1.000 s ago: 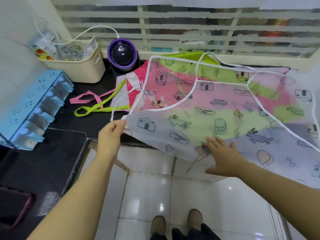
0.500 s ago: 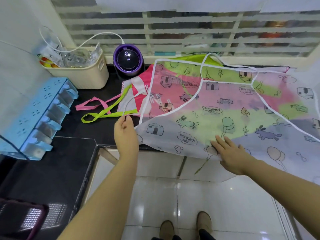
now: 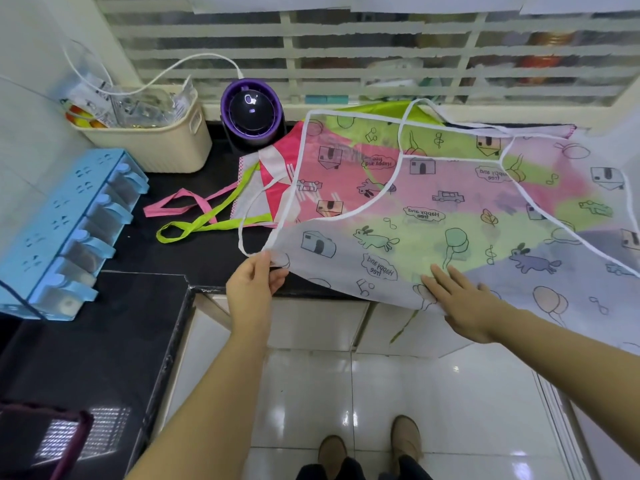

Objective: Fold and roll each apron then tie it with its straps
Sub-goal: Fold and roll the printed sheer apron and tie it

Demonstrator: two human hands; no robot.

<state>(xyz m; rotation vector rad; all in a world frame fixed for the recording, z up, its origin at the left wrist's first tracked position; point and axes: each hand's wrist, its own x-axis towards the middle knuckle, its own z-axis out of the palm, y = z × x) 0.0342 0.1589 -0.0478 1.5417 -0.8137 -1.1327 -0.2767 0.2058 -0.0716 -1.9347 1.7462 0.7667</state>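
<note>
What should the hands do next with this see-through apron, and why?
Probably the left hand carries the corner it pinches across to the right, folding the printed apron over itself. The apron lies spread open on the black counter, and the right hand rests flat on its near edge, steadying it.

- Head view: camera sitting on the person's head, looking forward and steeply down.
- Facing: pointing at the black worktop (image 3: 194, 258) and the barred window (image 3: 346, 46) behind it.
- Nearness: working at arm's reach, with left hand (image 3: 251, 289), right hand (image 3: 464, 306) and apron (image 3: 433, 209) filling mid-frame.
- Lower edge: taking in tiled floor (image 3: 311, 393) and shoes (image 3: 332, 452).
- Lens: wide-angle, bending straight lines near the borders.
</note>
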